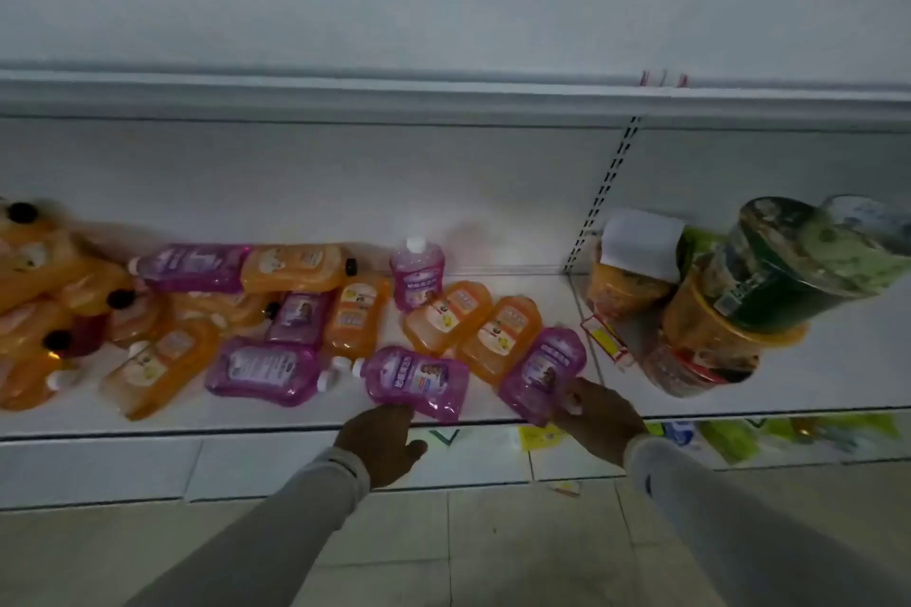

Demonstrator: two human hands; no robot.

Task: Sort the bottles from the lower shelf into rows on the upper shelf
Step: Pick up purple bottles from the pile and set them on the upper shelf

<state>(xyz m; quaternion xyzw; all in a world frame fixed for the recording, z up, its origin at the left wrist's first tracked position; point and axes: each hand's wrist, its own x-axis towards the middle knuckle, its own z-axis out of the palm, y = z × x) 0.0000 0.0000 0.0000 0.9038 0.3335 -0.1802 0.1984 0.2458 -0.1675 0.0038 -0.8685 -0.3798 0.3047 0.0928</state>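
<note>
bottles: purple and orange flat-sided bottles lie scattered on the lower shelf (pixel 296 414), most on their sides, some overlapping; one purple bottle (pixel 417 272) stands upright near the back wall.
upper shelf: its front lip (pixel 345 99) runs across the view above; no bottles seen on it from here, though its surface is mostly out of sight.
right hand: right hand (pixel 594 419) at the shelf's front edge, fingers curled round the lower end of a right purple bottle (pixel 544 372); grip looks like a pinch on the base, thumb side hidden.
left hand: left hand (pixel 379 441) with fingers fairly straight, tips touching the near edge of the middle purple bottle (pixel 419 382); grip spread, nothing enclosed yet.
handling, judged: clear plastic full of liquid, so probably moderately heavy and stiff enough to hold; smooth glossy walls likely slippery. broad flat faces suit a thumb-and-fingers hold across the narrow waist or near the neck; held by the base alone it may swing.
caps: white on purple, black on orange; whether tight cannot be told.
hard to read: labels blurred; left pile runs out of frame and is smeared. stacked tubs (pixel 739 311) at right distorted by the lens.
hidden: anything under the overlapping bottles; fingertips of both hands partly covered.
</note>
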